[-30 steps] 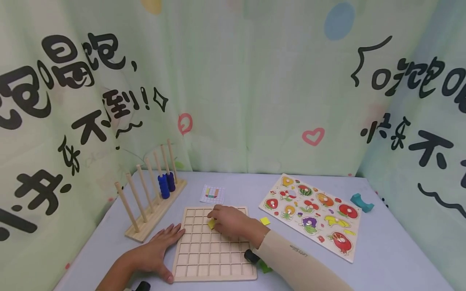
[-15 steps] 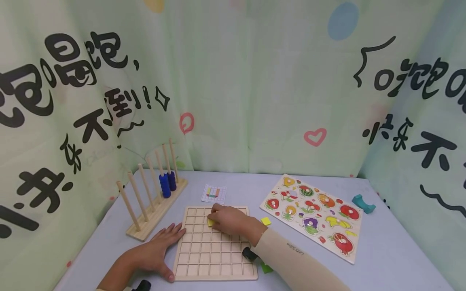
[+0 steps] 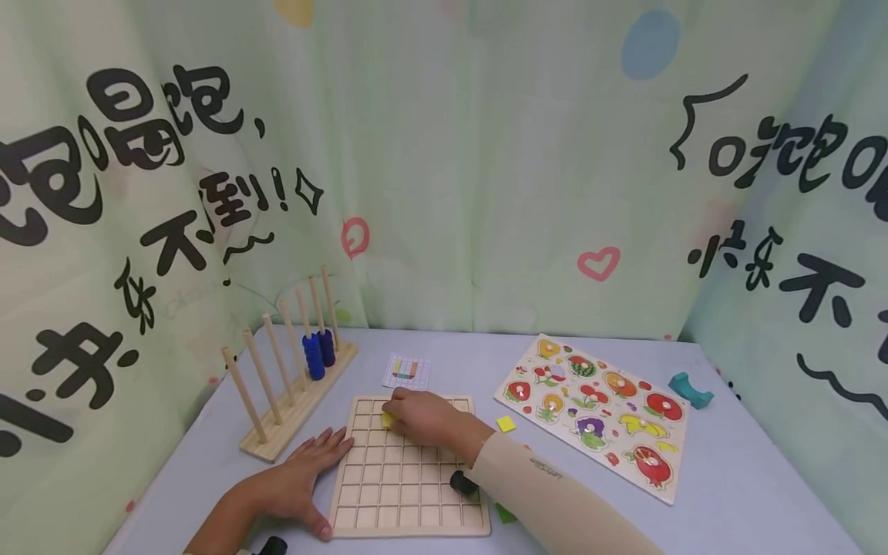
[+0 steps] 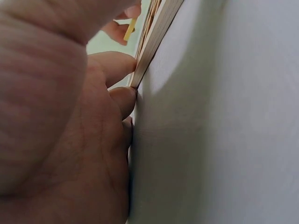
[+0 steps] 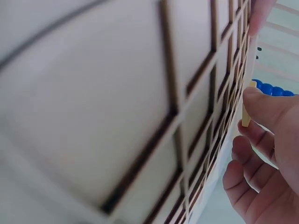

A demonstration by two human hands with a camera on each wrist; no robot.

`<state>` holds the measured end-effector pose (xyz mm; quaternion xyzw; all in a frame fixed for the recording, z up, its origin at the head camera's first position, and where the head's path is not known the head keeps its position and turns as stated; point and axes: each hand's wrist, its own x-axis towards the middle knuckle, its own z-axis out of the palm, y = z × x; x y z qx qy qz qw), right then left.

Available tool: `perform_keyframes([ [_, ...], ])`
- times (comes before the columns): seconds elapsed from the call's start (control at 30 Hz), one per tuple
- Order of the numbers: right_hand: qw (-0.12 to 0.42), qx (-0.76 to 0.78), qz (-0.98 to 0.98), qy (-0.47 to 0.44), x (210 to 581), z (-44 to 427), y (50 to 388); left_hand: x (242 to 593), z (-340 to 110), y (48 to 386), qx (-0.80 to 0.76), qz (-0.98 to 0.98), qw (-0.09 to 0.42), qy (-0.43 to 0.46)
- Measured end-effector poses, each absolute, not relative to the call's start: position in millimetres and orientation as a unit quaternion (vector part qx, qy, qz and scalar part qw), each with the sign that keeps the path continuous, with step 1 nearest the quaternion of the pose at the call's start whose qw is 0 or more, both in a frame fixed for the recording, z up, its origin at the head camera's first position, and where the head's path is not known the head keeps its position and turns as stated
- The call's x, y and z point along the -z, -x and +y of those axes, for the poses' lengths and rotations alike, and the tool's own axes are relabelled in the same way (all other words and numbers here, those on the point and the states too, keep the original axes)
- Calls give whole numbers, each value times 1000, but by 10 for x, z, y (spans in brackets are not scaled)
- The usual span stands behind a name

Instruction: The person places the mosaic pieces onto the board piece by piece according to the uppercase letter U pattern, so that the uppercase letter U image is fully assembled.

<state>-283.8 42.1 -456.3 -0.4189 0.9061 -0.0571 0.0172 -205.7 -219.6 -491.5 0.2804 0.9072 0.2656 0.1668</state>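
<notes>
My right hand (image 3: 432,418) pinches a small yellow square tile (image 5: 245,117) between thumb and forefinger, over the upper left of a wooden grid board (image 3: 395,493). In the right wrist view the tile stands on edge, close to the board's surface; whether it touches is unclear. The other fingers of that hand curl loosely below. My left hand (image 3: 297,476) lies spread on the table, its fingertips and thumb against the board's left edge (image 4: 152,46). A second yellow tile (image 3: 506,424) lies right of the board. Green tiles (image 3: 505,514) are partly hidden by the right sleeve.
Behind the board lies a small pattern card (image 3: 407,372). A wooden peg rack (image 3: 298,408) with blue beads (image 3: 314,358) stands at left. At right are a fruit puzzle board (image 3: 597,412) and a teal curved block (image 3: 690,391). Curtains (image 3: 472,169) enclose the table.
My right hand has shifted left across the board with the yellow tile, towards its upper left corner. The left hand stays at the board's edge.
</notes>
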Motion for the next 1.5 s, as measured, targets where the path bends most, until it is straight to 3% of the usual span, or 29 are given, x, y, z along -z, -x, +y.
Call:
perform_keyframes([
  [0.73, 10, 39, 914, 405, 4675, 219, 2905, 4934, -2191, 2040, -278, 906, 172, -268],
  [1.03, 8, 43, 915, 401, 4634, 214, 2887, 4950, -2214, 2037, -282, 904, 151, -283],
  [1.5, 39, 51, 921, 384, 4664, 189, 2899, 4928, -2207, 2032, -284, 904, 156, -278],
])
